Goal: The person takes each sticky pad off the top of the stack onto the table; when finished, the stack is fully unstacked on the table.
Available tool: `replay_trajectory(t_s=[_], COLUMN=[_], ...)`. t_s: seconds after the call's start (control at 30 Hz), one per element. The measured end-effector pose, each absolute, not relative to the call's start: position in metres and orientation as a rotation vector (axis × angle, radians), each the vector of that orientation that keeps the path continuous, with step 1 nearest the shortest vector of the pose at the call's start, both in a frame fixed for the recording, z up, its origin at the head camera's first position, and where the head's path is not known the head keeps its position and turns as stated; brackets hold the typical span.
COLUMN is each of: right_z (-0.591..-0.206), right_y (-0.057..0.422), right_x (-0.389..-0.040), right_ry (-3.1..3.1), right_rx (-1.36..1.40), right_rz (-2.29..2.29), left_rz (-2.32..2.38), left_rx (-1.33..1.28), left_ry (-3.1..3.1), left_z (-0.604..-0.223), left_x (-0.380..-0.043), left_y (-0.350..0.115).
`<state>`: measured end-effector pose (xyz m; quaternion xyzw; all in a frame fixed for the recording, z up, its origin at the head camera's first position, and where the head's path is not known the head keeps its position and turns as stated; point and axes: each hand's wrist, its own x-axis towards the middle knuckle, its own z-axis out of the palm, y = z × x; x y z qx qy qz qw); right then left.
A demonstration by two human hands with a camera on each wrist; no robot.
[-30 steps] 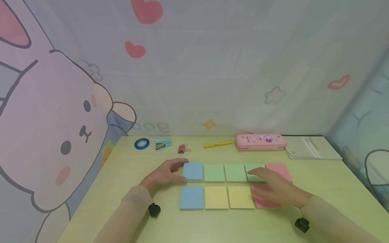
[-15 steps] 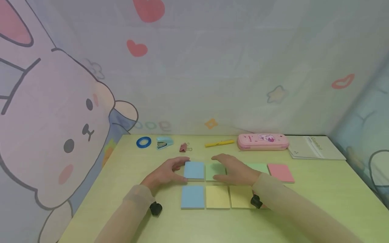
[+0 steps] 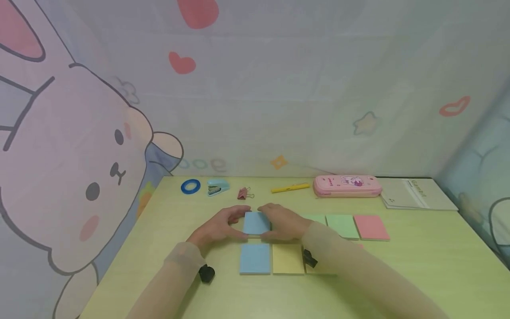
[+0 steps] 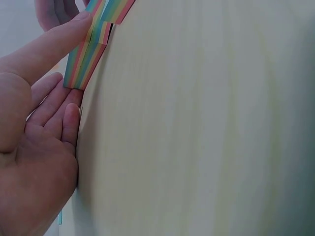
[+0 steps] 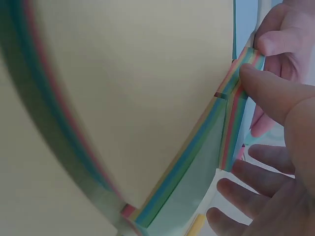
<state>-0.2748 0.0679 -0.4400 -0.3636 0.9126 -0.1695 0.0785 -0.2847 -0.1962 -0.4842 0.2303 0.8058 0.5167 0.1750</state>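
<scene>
A blue sticky note pad [image 3: 256, 223] lies at the left end of the back row on the desk, flat with its top visible. My left hand [image 3: 218, 227] grips its left side, thumb at the front edge and fingers round the back. From the other side my right hand [image 3: 284, 223] holds it, with the thumb [image 5: 266, 86] on its striped front edge. Layers of several colours show along the pad's edge [image 4: 88, 54] in the left wrist view. My right hand hides part of the green pads beside it.
In front lie another blue pad [image 3: 255, 259] and a yellow pad [image 3: 287, 260]; a green pad [image 3: 342, 227] and pink pad [image 3: 372, 227] continue the back row. Behind stand tape [image 3: 190, 186], stapler [image 3: 218, 187], binder clip [image 3: 244, 193], yellow pen [image 3: 290, 188], pencil case [image 3: 347, 186] and notebook [image 3: 420, 193].
My right hand has swept left from over the pink and green pads to the blue pad's right side and closed round it. My left hand has stayed at its left side.
</scene>
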Motion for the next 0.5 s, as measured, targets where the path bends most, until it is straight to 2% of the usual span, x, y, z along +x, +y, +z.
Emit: replay_trajectory(t_s=[0.5], right_z=[-0.434], right_y=[0.0718], right_x=[-0.2744], right_ry=[2.802], right_rx=[-1.124], right_rz=[-0.443], left_rz=[1.483], left_rx=[0.678], left_ry=[2.241], left_z=[-0.48], left_x=[-0.2811], left_y=[-0.1962])
